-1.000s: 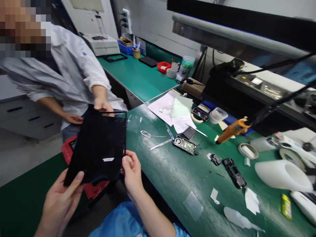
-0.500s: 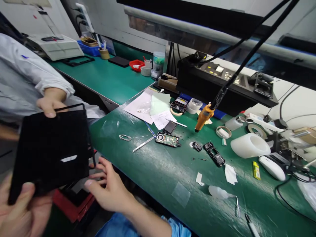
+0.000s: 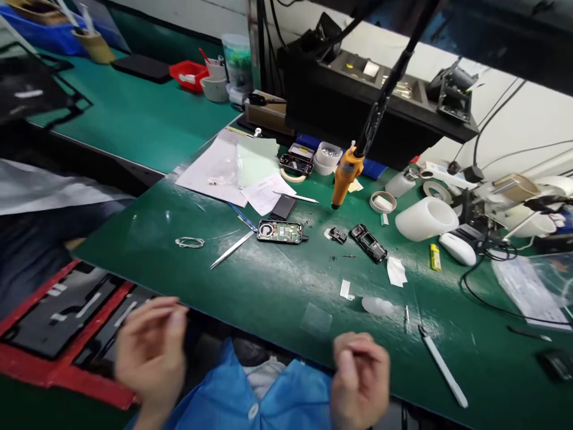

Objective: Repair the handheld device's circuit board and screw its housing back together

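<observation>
My left hand (image 3: 151,352) hovers at the near table edge beside a red tray (image 3: 54,364); its fingers are bent, thumb apart, and nothing shows in them. My right hand (image 3: 360,377) is over the front edge, fingers curled in loosely against the thumb, with no object visible. Close ahead of it lie a thin clear sheet (image 3: 316,318) and a translucent bottle (image 3: 378,306). Farther in lies an opened handset with a bare circuit board (image 3: 286,232), with tweezers (image 3: 233,249) by it. A black panel (image 3: 31,89), blurred, is at the far left edge.
An orange electric screwdriver (image 3: 347,176) hangs over the green table (image 3: 268,286). A black handset housing (image 3: 367,243), a white roll (image 3: 427,218) and a white-handled tool (image 3: 445,370) lie to the right. Another person's pale garment (image 3: 54,186) shows at left.
The black panel, gripped by my left hand and a co-worker's hand earlier, is now away at the upper left. My hands have moved apart, and the view has swung right.
</observation>
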The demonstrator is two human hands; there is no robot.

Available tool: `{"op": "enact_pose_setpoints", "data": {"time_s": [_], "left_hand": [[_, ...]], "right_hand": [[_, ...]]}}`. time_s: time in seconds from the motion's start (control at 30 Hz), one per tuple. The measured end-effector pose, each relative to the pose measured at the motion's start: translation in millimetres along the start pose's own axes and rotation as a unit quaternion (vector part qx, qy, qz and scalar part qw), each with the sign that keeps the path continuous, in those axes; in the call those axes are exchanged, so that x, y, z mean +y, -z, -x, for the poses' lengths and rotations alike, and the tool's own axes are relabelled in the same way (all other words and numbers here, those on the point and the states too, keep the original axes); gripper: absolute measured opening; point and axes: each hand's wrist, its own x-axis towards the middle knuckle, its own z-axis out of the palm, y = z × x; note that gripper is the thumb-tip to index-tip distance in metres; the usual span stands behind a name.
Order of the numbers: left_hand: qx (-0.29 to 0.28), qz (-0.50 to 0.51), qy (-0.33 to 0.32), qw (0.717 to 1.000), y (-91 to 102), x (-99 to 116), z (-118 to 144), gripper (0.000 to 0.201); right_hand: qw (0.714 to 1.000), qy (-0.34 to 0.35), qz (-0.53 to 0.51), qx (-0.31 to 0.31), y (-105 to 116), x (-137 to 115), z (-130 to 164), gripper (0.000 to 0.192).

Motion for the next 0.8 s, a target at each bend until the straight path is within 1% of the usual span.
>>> {"op": "enact_pose_setpoints", "data": {"time_s": [0.03, 0.07, 0.1, 0.13, 0.17, 0.23, 0.27, 0.33, 0.4, 0.5, 0.63, 0.67, 0.73, 0.8], "left_hand": [[-0.065, 0.015, -0.009, 0.998, -14.2, 1.0, 8.6, 0.011], [-0.121, 0.029, -0.036, 0.992, -26.4, 5.1, 17.1, 0.012], [-0.195, 0.042, -0.073, 0.977, -36.4, 11.7, 24.8, 0.016], [-0.259, 0.058, -0.114, 0.957, -44.4, 19.6, 31.3, 0.019], [-0.314, 0.07, -0.15, 0.935, -50.6, 27.6, 36.6, 0.02], [-0.4, 0.08, -0.207, 0.889, -59.1, 40.6, 44.0, 0.02], [-0.433, 0.075, -0.228, 0.869, -62.2, 44.5, 46.8, 0.02], [-0.478, 0.049, -0.267, 0.835, -67.2, 47.2, 51.7, 0.021], [-0.495, 0.014, -0.306, 0.813, -71.3, 44.9, 56.4, 0.024], [-0.492, -0.031, -0.343, 0.8, -77.6, 40.2, 62.8, 0.031], [-0.47, -0.082, -0.342, 0.809, -90.1, 40.1, 68.3, 0.041], [-0.465, -0.089, -0.341, 0.812, -93.8, 40.6, 68.9, 0.042], [-0.458, -0.093, -0.342, 0.815, -100.3, 41.2, 68.9, 0.042], [-0.452, -0.088, -0.34, 0.82, -104.4, 41.0, 67.7, 0.039]], "right_hand": [[0.997, 0.003, 0.027, 0.066, 11.8, 5.2, -7.6, 0.005], [0.992, 0.006, 0.055, 0.111, 23.1, 10.4, -15.3, 0.015], [0.987, 0.005, 0.088, 0.135, 33.7, 15.4, -22.8, 0.024], [0.983, -0.003, 0.126, 0.136, 43.6, 20.2, -29.9, 0.034], [0.978, -0.01, 0.168, 0.121, 52.4, 24.8, -36.1, 0.041], [0.964, -0.022, 0.259, 0.05, 66.6, 33.2, -46.2, 0.047], [0.955, -0.022, 0.296, 0.006, 71.8, 37.1, -50.0, 0.046], [0.939, -0.016, 0.336, -0.07, 78.3, 44.1, -56.1, 0.039], [0.936, -0.016, 0.334, -0.112, 81.0, 49.9, -60.8, 0.035], [0.939, -0.037, 0.312, -0.142, 81.7, 55.0, -66.6, 0.034], [0.94, -0.037, 0.295, -0.169, 80.3, 52.6, -72.0, 0.037], [0.939, -0.038, 0.285, -0.186, 79.7, 50.5, -73.0, 0.037], [0.933, -0.048, 0.261, -0.244, 78.4, 45.8, -75.2, 0.033], [0.918, -0.061, 0.245, -0.307, 77.6, 41.8, -77.3, 0.027]]}}
